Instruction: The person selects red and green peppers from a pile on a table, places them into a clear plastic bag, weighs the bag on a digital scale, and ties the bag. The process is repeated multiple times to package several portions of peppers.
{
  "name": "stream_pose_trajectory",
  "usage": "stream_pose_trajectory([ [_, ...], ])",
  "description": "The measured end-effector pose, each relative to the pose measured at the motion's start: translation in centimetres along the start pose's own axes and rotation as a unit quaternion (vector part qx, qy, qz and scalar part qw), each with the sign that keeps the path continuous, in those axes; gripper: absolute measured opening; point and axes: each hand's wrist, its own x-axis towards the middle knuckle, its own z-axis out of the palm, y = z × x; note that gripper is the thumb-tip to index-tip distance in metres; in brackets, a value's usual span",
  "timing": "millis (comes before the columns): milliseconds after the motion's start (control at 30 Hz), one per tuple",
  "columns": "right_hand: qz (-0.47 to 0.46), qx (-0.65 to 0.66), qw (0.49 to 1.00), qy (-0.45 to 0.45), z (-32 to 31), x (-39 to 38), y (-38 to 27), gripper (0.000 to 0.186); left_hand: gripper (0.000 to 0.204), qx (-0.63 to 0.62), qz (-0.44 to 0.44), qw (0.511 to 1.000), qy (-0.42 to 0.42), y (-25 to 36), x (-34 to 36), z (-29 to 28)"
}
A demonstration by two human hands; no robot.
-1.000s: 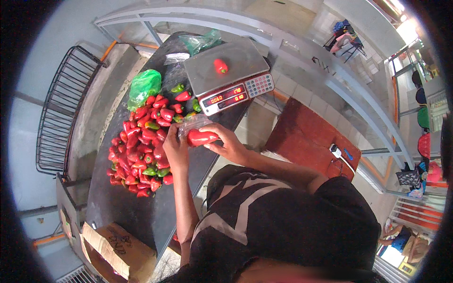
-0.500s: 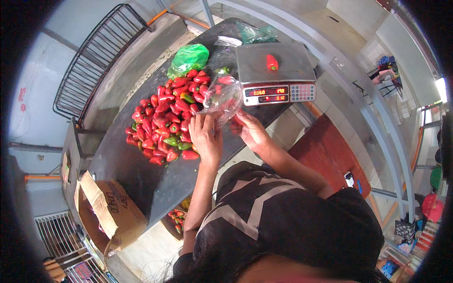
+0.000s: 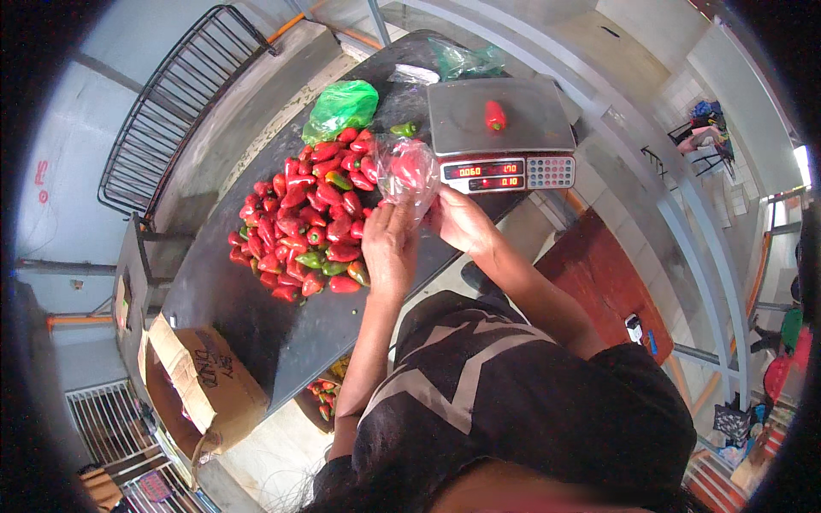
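Note:
My left hand (image 3: 390,244) is closed on a clear plastic bag (image 3: 405,171) with something red in or behind it. My right hand (image 3: 460,221) grips the bag's right side, fingertips partly hidden by plastic. Both are at the right edge of a big pile of red and a few green peppers (image 3: 304,209) on a dark table (image 3: 231,303). Just beyond them a digital scale (image 3: 457,115) carries a single red pepper (image 3: 496,114). A green plastic bag (image 3: 340,109) lies behind the pile, and a green pepper (image 3: 404,129) beside the scale.
An open cardboard box (image 3: 201,385) stands at lower left. Crumpled clear plastic (image 3: 462,58) lies behind the scale. Below the table's edge sits a container of peppers (image 3: 323,395). A red-brown board (image 3: 581,265) is at right, a black railing (image 3: 184,107) upper left, pale metal framing (image 3: 676,214) right.
The red pepper gripped near my right hand a second ago is now covered by plastic or hidden. The bag is raised beside the scale's display. The view has also shifted.

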Motion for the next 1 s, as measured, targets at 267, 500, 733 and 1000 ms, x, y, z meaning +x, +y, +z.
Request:
stream_pose_trajectory([
  [267,-0.058,0.079,0.995,0.019,-0.5,1.4,-0.7,0.028,0.027,-0.067,-0.128,0.986,0.078,0.1,-0.3,2.1],
  [500,-0.047,-0.077,0.991,0.100,-1.7,1.9,1.6,0.031,0.022,-0.107,-0.075,0.991,0.039,0.8,-1.4,3.8],
  [733,-0.041,-0.184,0.967,0.173,-7.2,4.0,5.1,0.015,0.021,-0.215,-0.187,0.958,-0.019,-2.5,-5.1,6.1],
  [1000,0.127,-0.160,0.916,0.346,-17.3,3.8,11.7,0.022,0.021,-0.179,-0.274,0.940,-0.098,-7.5,-9.6,10.0],
])
